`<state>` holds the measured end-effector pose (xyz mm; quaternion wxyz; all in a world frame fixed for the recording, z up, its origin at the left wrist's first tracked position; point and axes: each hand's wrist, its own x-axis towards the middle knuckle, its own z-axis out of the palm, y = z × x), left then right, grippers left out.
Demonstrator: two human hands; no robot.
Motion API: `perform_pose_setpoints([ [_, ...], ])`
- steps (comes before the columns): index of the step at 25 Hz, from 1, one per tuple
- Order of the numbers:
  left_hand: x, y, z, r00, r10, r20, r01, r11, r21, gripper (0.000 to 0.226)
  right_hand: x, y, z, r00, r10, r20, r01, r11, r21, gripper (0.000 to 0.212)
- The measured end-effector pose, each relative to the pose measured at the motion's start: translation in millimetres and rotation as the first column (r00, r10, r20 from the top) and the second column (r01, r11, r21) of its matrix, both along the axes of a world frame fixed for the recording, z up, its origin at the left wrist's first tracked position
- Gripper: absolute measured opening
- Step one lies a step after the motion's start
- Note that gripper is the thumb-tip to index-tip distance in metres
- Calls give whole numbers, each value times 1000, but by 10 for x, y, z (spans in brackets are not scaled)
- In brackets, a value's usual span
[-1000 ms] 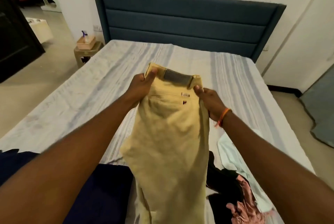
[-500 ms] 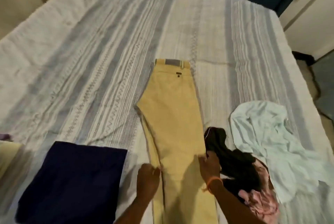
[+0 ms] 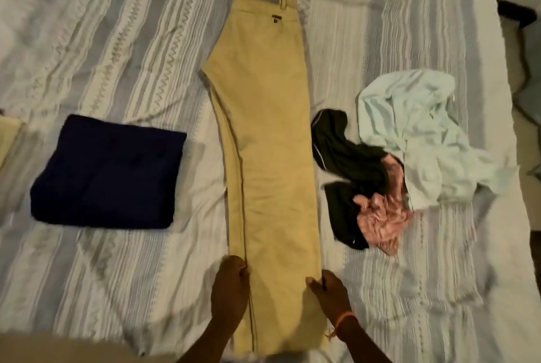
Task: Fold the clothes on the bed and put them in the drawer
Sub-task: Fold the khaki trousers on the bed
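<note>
- The yellow trousers [image 3: 263, 134] lay flat down the centre of the frame on the striped bedspread [image 3: 117, 40], folded lengthwise leg over leg, waistband at the top centre and legs running to the bottom edge.
- The left hand [image 3: 229, 289] sat at the left edge of the trouser legs, lower centre of the frame; its fingers were curled at the seam and appeared to pinch the fabric edge.
- The right hand [image 3: 330, 292] sat at the right edge of the legs, level with the left one, thumb laid on top of the cloth and fingers tucked at the edge, pinching it. An orange band [image 3: 345, 320] circled that wrist.
- A folded dark blue garment [image 3: 108, 169] lay at the left of the frame, near the trousers but not touching them.
- At the far left edge, a sliver of another pale yellow cloth [image 3: 8, 140] showed; what it was could not be told.
- To the right of the trousers lay an unfolded heap: a black garment [image 3: 345, 157] just beside the trousers, a crumpled pink garment [image 3: 383, 216] on top of it, and a pale mint shirt [image 3: 415, 134] spread toward the right of the frame, overlapping the pink one.
</note>
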<state>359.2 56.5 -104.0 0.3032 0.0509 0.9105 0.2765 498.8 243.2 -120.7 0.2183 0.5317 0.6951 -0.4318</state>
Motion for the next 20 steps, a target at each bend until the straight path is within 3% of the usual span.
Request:
perform_pose_setpoints([
  [2,234,-22,31,995,-5,102,1,999,46,34,156,-85,26,998,-7,-58,6,1000,-24,22],
  [6,686,-23,91,888,177,424,-240,966,99,27,405,-234,106,949,-179,-259,133,973,-188,5],
  [8,815,-95,181,895,255,367,-341,920,194,26,463,-347,162,923,-238,-301,161,953,-258,7],
  [10,914,-207,272,932,302,199,-345,907,240,21,489,-439,174,923,-220,-315,132,952,-277,11],
  [13,1029,-424,93,977,193,89,-204,969,137,9,566,-564,55,962,-12,-273,-28,990,-141,42],
  [15,1057,-521,-104,991,101,87,-103,994,26,12,564,-629,-8,969,57,-241,-63,998,-18,40],
  [18,1006,-482,-189,992,118,-34,-122,982,-144,18,444,-689,0,965,97,-243,-47,977,206,32],
  [20,990,-432,-136,983,182,-31,-184,978,-99,28,392,-716,13,954,-21,-300,85,976,203,29],
])
